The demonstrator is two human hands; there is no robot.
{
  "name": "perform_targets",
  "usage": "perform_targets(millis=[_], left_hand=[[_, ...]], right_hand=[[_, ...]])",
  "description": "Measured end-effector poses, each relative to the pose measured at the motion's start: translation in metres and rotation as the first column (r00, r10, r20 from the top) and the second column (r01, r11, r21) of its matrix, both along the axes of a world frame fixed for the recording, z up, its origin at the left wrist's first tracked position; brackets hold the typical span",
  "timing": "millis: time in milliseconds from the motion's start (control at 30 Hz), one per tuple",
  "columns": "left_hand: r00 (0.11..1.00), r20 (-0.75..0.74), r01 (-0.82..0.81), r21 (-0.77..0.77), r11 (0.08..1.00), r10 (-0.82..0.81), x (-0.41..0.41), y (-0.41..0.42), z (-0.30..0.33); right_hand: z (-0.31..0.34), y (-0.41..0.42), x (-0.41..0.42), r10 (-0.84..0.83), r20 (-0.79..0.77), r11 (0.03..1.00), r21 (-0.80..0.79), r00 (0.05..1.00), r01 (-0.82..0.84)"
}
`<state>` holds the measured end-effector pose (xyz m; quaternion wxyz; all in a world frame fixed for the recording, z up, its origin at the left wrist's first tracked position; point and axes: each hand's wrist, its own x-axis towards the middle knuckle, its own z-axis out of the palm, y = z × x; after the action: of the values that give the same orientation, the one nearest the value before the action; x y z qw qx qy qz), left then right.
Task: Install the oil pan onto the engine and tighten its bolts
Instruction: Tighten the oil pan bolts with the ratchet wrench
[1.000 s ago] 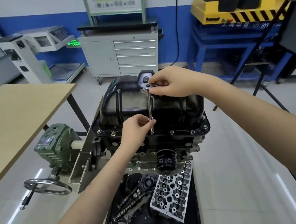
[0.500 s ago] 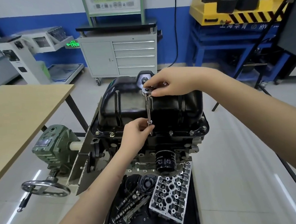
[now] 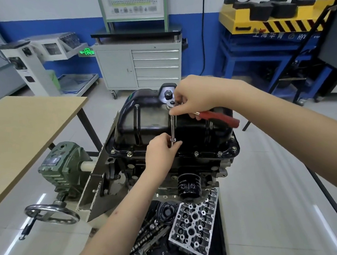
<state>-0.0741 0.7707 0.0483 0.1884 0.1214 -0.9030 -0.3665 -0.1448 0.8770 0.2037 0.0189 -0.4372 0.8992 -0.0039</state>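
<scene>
glossy tiled floor, blue-and-white wall, grey drawer cabinet, wooden table, blue rack

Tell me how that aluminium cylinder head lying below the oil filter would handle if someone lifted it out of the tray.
The cylinder head looks like a solid cast metal block, so it is probably rigid and heavy for its size. It lies tilted against loose parts in the tray, so it may shift or slide when grabbed. Its many ports and edges should give fingers purchase, though any oil film could make it slippery.

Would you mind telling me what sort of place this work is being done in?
Most likely an automotive training workshop: an engine sits on a rotating stand with a handwheel, a grey tool cabinet stands behind it, and a bare cylinder head lies in front.
</scene>
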Motion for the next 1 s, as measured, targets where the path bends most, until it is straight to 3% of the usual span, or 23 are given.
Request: perform_targets(millis=[67, 367, 533, 667, 867, 1000], left_hand=[[1.000, 0.007, -0.009, 0.006, 1.000, 0.009, -0.001, 0.000, 0.000], [0.998, 0.004, 0.063, -0.019, 0.998, -0.063, 0.000, -0.004, -0.001], [1.000, -0.027, 0.016, 0.051, 0.999, -0.014, 0.003, -0.003, -0.001], [1.000, 0.005, 0.016, -0.011, 1.000, -0.016, 0.001, -0.002, 0.001], [0.997, 0.039, 0.074, -0.096, 0.993, -0.071, 0.000, -0.004, 0.004], [0.996, 0.048, 0.073, -0.057, 0.996, -0.071, 0.001, -0.005, 0.004]], right_hand=[[-0.001, 0.000, 0.002, 0.007, -0.064, 1.000, 0.017, 0.998, -0.006], [0.013, 0.008, -0.003, 0.151, 0.063, 0.989, -0.004, 0.987, -0.151], [0.010, 0.005, -0.002, 0.035, -0.038, 0.999, 0.029, 0.999, -0.034], [0.003, 0.001, -0.003, -0.002, -0.083, 0.999, 0.045, 0.997, 0.006], [0.012, 0.008, -0.005, 0.138, 0.020, 0.990, 0.000, 0.990, -0.138], [0.011, 0.008, -0.006, 0.153, 0.056, 0.988, -0.040, 0.987, -0.151]])
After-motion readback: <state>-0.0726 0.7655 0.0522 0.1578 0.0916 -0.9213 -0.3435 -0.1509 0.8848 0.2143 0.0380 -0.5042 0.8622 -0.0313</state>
